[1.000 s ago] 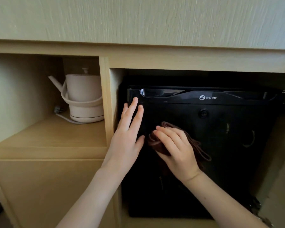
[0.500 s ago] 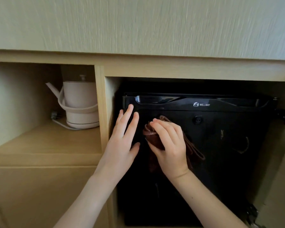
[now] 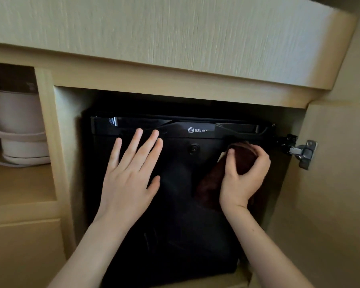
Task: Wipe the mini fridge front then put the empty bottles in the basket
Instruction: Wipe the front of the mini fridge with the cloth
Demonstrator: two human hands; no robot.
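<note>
A: Left hand (image 3: 129, 179) status?
B: Right of the kettle (image 3: 19, 129): fingers spread, palm flat on the mini fridge front (image 3: 175, 215).
A: Right hand (image 3: 241, 183)?
B: Fingers curled round the brown cloth (image 3: 244, 156), holding it against the front's upper right; hinge (image 3: 303, 152) just right of this grip.

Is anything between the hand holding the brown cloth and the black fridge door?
Nothing visible. The right hand grips the dark brown cloth against the black mini fridge door, upper right. The left hand lies flat on the door further left, apart from the cloth.
</note>
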